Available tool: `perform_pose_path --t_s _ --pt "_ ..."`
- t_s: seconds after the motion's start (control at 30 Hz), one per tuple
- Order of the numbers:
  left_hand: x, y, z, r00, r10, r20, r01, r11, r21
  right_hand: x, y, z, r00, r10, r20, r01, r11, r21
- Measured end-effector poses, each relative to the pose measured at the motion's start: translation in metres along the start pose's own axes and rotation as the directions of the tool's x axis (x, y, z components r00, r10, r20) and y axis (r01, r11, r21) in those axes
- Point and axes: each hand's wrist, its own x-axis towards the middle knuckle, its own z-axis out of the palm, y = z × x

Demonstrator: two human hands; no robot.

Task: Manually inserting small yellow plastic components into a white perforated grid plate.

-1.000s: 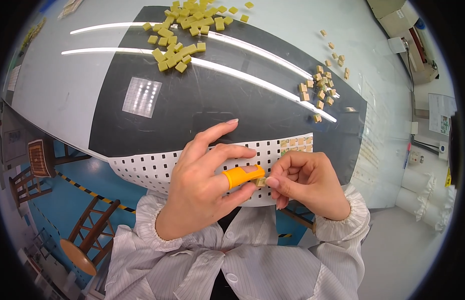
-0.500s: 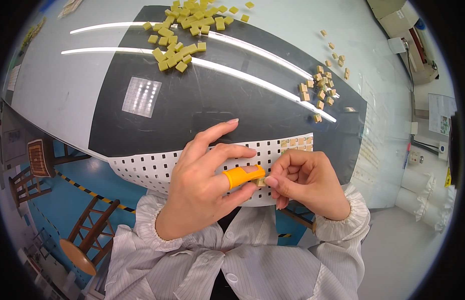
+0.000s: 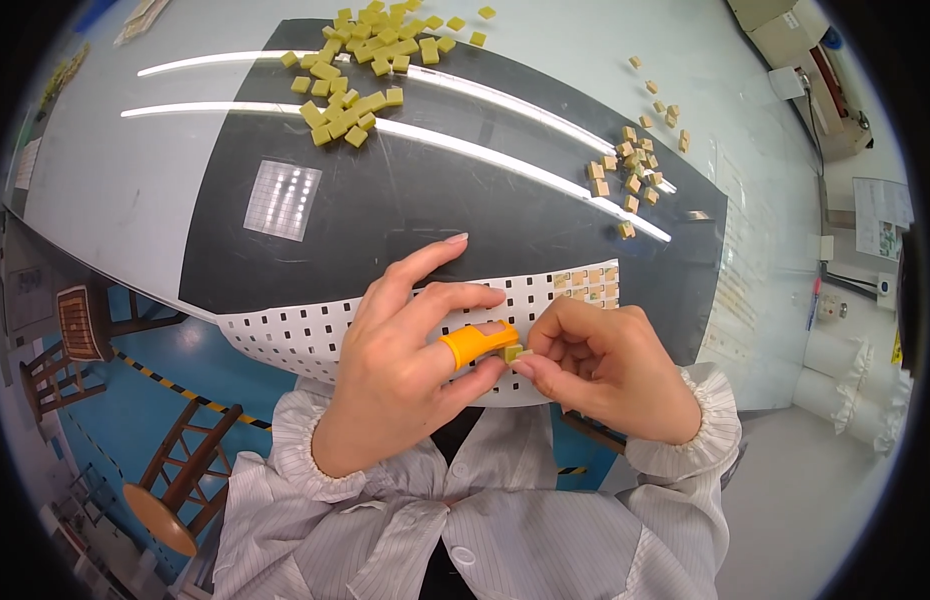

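Note:
A small yellow-green block [image 3: 511, 353] is pinched between the thumb and a finger of my left hand [image 3: 390, 365]. That finger wears an orange finger sleeve [image 3: 467, 347], while the index finger stretches out beyond it. Fingertips of my right hand [image 3: 625, 370] close together at the block's right side; whatever small piece they grip is too hidden to name. Both hands are over a white sheet with rows of square holes [image 3: 275, 325]. Small tan squares [image 3: 580, 278] fill holes at the sheet's right end, partly covered by my right hand.
Several yellow-green blocks [image 3: 335, 115] lie heaped at the far side of a black mat [image 3: 405, 200]. Smaller tan-faced blocks [image 3: 635, 160] are scattered at the far right. A translucent gridded square [image 3: 283, 200] rests on the mat's left. Wooden stools [image 3: 185, 470] stand below the table's left edge.
Both hands have shifted slightly left relative to the sheet, and the block between them shows more of its yellow-green face. The whole view has moved a little. Both pinches stay closed.

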Motion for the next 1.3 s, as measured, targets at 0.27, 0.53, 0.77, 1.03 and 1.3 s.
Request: perform_pose_path --t_s 0.27,0.53,0.77,1.03,1.3 --pt "0.001 0.002 -0.003 0.998 0.015 0.057 -0.019 0.998 0.063 -0.011 0.014 -0.013 0.893 0.045 -0.449 0.022 0.989 0.143" --pt "0.020 0.002 -0.003 0.992 0.095 0.077 -0.107 0.980 0.166 -0.017 0.038 -0.027 0.548 -0.150 -0.823 0.011 0.985 -0.172" --pt "0.008 0.019 0.002 0.996 0.085 0.041 -0.089 0.991 0.104 -0.036 0.029 0.018 0.805 -0.293 -0.516 0.092 0.921 -0.380" --pt "-0.006 0.016 0.016 1.000 0.016 0.024 -0.018 0.998 0.066 -0.030 0.038 0.033 0.799 -0.361 -0.480 0.120 0.879 -0.461" --pt "-0.005 0.014 0.015 1.000 0.002 0.024 -0.004 0.999 0.047 -0.029 0.035 0.036 0.789 -0.377 -0.485 0.114 0.866 -0.488"
